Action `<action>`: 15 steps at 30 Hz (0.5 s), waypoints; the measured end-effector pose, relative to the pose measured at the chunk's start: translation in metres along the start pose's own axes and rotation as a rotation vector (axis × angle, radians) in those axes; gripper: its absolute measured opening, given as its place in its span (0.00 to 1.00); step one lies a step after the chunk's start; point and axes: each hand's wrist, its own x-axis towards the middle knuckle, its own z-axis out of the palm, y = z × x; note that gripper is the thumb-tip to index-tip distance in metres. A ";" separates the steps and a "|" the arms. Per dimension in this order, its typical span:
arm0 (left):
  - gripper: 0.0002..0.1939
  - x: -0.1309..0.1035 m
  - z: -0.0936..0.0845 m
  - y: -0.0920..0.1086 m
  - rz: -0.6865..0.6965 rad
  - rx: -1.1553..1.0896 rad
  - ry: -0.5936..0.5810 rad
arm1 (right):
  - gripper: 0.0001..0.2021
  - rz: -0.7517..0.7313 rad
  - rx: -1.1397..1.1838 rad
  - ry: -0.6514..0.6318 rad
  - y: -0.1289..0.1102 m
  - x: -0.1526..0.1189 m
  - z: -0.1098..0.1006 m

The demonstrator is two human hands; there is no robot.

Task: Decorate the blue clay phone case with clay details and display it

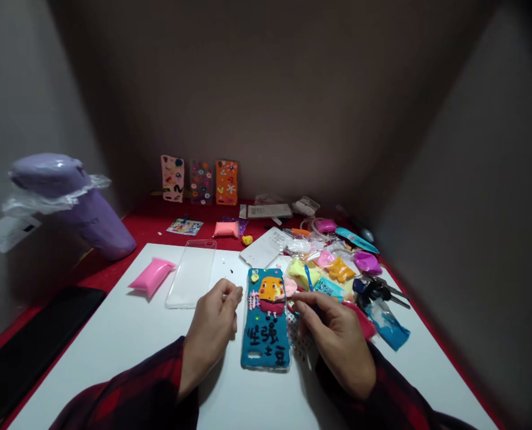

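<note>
A teal phone case [252, 334] covered in clay lies flat on the white board, with black characters on its lower half and an orange and dark-pink clay figure [271, 289] above them. My left hand [214, 325] is just left of the case, its fingers curled and the thumb pressed to the index finger; anything between them is hidden. At the case's right edge, my right hand [337, 331] pinches with thumb and index finger close to the figure. Whatever lies in that pinch is too small to make out. A sheet of small coloured dots [302, 341] lies partly under my right hand.
A clear phone case [191, 275] and a pink clay packet [153, 276] lie left. Several clay packets [340, 270], a blue tool [309, 277] and keys [380, 289] crowd the right. Decorated cases [227, 182] stand at the back wall. A purple wrapped object [100, 221] is far left.
</note>
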 end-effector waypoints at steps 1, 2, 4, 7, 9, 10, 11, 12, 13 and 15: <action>0.15 -0.001 -0.001 -0.001 -0.021 -0.003 -0.012 | 0.13 0.032 0.007 -0.005 0.003 0.000 0.001; 0.14 -0.001 -0.001 -0.002 -0.039 -0.015 -0.025 | 0.14 0.061 0.016 -0.012 0.005 -0.001 0.003; 0.14 -0.001 -0.002 -0.003 -0.068 -0.048 -0.057 | 0.14 0.111 0.036 -0.041 0.009 -0.001 0.006; 0.14 0.000 -0.003 -0.004 -0.114 -0.104 -0.098 | 0.16 0.168 0.096 -0.085 0.011 -0.001 0.010; 0.15 0.001 -0.003 -0.002 -0.161 -0.153 -0.124 | 0.17 0.200 0.164 -0.096 0.012 0.000 0.012; 0.14 0.001 -0.003 -0.001 -0.189 -0.184 -0.137 | 0.17 0.214 0.208 -0.094 0.013 0.000 0.012; 0.15 0.001 -0.002 0.000 -0.217 -0.220 -0.152 | 0.17 0.231 0.259 -0.091 0.012 0.000 0.013; 0.15 0.001 -0.002 0.001 -0.240 -0.262 -0.168 | 0.18 0.253 0.314 -0.084 0.012 0.001 0.012; 0.15 0.000 -0.002 0.002 -0.257 -0.304 -0.181 | 0.18 0.279 0.372 -0.075 0.011 0.001 0.012; 0.15 -0.001 -0.002 0.004 -0.270 -0.385 -0.201 | 0.19 0.337 0.482 -0.057 0.008 0.003 0.010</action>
